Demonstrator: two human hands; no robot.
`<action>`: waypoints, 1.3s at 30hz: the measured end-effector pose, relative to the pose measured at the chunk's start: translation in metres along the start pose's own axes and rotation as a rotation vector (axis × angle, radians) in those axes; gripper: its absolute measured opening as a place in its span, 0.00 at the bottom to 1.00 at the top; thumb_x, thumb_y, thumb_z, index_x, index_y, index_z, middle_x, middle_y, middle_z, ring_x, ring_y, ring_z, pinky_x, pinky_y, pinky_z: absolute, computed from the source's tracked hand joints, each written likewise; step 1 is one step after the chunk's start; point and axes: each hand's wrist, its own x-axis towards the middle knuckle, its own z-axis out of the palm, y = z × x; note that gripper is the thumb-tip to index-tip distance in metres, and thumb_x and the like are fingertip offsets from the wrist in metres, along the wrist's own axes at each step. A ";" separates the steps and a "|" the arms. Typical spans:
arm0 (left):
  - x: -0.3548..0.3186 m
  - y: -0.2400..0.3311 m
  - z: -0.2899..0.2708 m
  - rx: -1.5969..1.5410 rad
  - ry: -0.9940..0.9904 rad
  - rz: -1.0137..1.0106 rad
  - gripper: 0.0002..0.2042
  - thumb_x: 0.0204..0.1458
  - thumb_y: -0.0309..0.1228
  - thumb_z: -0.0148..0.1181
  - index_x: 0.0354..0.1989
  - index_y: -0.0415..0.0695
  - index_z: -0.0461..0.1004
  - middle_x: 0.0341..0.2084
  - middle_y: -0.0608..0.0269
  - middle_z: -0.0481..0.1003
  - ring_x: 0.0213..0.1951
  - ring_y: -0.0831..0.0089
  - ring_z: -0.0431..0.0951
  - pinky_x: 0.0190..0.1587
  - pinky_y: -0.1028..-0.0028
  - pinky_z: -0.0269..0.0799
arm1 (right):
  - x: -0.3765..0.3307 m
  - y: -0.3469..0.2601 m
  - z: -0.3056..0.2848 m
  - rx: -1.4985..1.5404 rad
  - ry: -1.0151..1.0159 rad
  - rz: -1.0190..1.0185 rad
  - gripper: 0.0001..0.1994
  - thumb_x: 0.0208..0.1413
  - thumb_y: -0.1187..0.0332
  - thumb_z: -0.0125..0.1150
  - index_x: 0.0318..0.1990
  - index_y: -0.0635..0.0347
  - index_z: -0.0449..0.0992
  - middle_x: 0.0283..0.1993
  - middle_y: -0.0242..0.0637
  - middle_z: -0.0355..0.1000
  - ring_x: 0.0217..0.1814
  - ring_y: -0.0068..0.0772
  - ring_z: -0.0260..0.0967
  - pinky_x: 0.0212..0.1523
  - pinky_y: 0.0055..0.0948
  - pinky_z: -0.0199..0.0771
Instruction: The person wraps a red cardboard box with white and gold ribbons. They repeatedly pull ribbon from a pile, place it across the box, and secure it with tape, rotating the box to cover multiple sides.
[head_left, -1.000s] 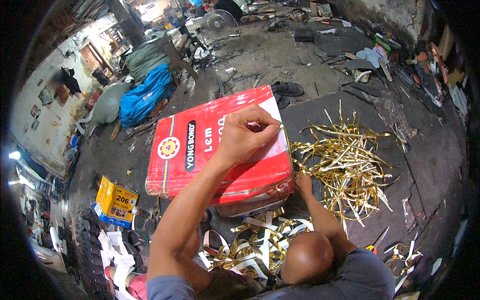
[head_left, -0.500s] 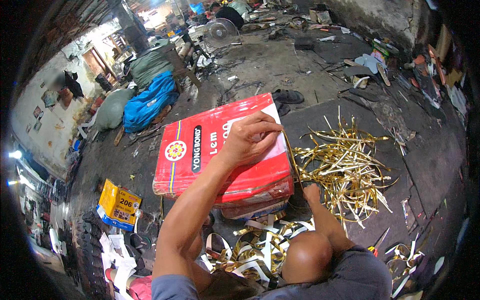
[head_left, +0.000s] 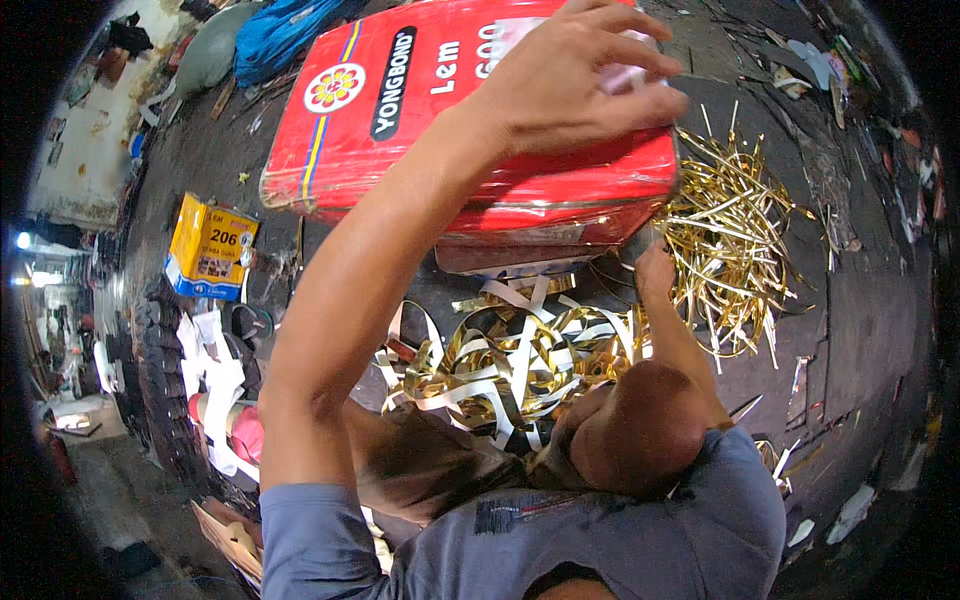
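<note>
The left hand (head_left: 575, 75) lies spread on top of a large red rectangular metal tin (head_left: 430, 120), at about 12 o'clock in the view, its fingers (head_left: 630, 60) curled loosely over a small pale, pinkish-white piece (head_left: 630, 75) that rests on the tin's upper face; whether they pinch that piece or only cover it cannot be told. The tin sits tilted on the dark floor (head_left: 860, 320). The right hand (head_left: 655, 270) reaches under the tin's near right corner, at about 2 o'clock from the centre, touching the edge of a heap of thin shiny gold metal strips (head_left: 730, 230); its fingers are hidden, so their spread cannot be told. Below the tin, near the centre, lies a tangle of curled gold-and-white ribbon offcuts (head_left: 510, 360). At 9 o'clock, well apart from the tin, stands a small yellow-and-blue square can (head_left: 210, 245).
</note>
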 end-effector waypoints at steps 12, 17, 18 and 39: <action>-0.274 0.017 0.212 0.218 -0.364 -0.624 0.18 0.48 0.28 0.64 0.50 0.44 0.78 0.45 0.51 0.79 0.48 0.50 0.82 0.47 0.52 0.80 | -0.001 0.075 -0.174 1.166 1.039 0.378 0.12 0.67 0.63 0.57 0.33 0.62 0.72 0.30 0.37 0.68 0.29 0.34 0.66 0.31 0.37 0.65; -0.368 -0.019 0.257 0.211 -0.668 -0.849 0.07 0.53 0.32 0.62 0.38 0.48 0.82 0.38 0.50 0.83 0.39 0.47 0.84 0.43 0.54 0.80 | -0.064 0.099 -0.242 0.879 1.084 -0.021 0.06 0.65 0.68 0.64 0.42 0.61 0.78 0.40 0.33 0.75 0.43 0.28 0.70 0.49 0.29 0.70; -0.370 -0.018 0.257 0.036 -0.626 -0.830 0.05 0.54 0.30 0.60 0.36 0.47 0.81 0.34 0.52 0.83 0.35 0.52 0.84 0.40 0.57 0.80 | -0.080 0.090 -0.251 0.873 0.888 -0.064 0.04 0.65 0.70 0.63 0.43 0.60 0.78 0.39 0.30 0.76 0.42 0.25 0.71 0.47 0.27 0.71; -0.131 0.115 -0.105 -0.681 -0.303 -0.669 0.19 0.46 0.28 0.80 0.45 0.44 0.78 0.28 0.77 0.74 0.30 0.87 0.72 0.32 0.83 0.66 | -0.172 -0.182 -0.391 0.703 -0.190 -1.161 0.08 0.63 0.68 0.66 0.45 0.62 0.84 0.38 0.41 0.82 0.42 0.32 0.81 0.45 0.31 0.78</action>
